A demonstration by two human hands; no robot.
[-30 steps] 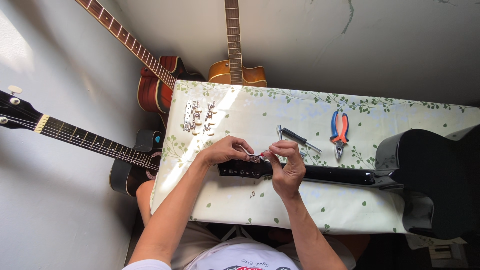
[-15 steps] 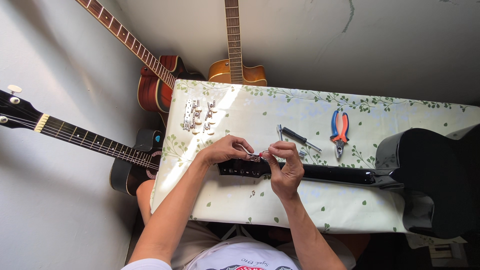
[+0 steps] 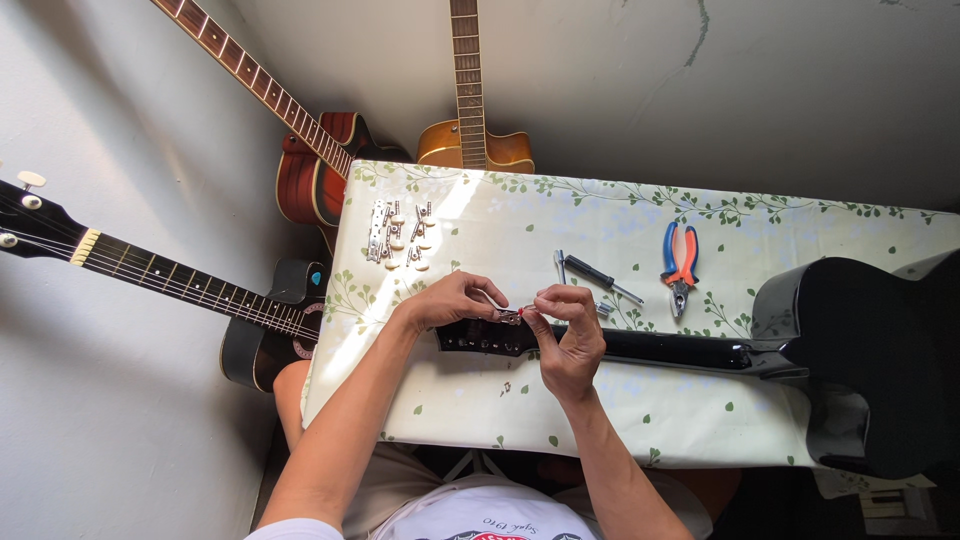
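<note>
Left hand [image 3: 455,298]: curled over the upper edge of the black guitar's headstock, fingertips pinched on a small metal part [image 3: 508,317] at about 3 o'clock from the palm.
Right hand [image 3: 566,335]: fingers bent and closed on the same small metal part from the other side, thumb and forefinger tips meeting it (what kind of part it is, I cannot tell; it is too small).
Small metal part: held between both hands, right above the headstock, at the middle of the view.
Headstock [image 3: 480,338]: black, lying flat on the desk, just under the two hands, with a row of small holes along it.
Black guitar [image 3: 860,360]: lies across the desk, neck running from the hands toward 3 o'clock, body hanging over the desk's right end.
Loose bit [image 3: 506,386]: a tiny metal piece on the cloth at 6 o'clock from the headstock, apart from it.
Desk [image 3: 620,420]: covered with a pale cloth printed with green leaves.
Screwdriver [image 3: 598,276]: dark handle, at 1 o'clock from the right hand, near it.
Pliers [image 3: 678,258]: blue and orange handles, further out toward 2 o'clock, jaws pointing at the guitar neck.
Tuning machines [image 3: 400,235]: metal strips with pale knobs, grouped at 11 o'clock from the left hand, well apart.
Other guitars: a red one [image 3: 310,180] and an amber one [image 3: 475,145] lean on the wall at 12 o'clock; a dark one [image 3: 250,330] stands at 9 o'clock beside the desk.
</note>
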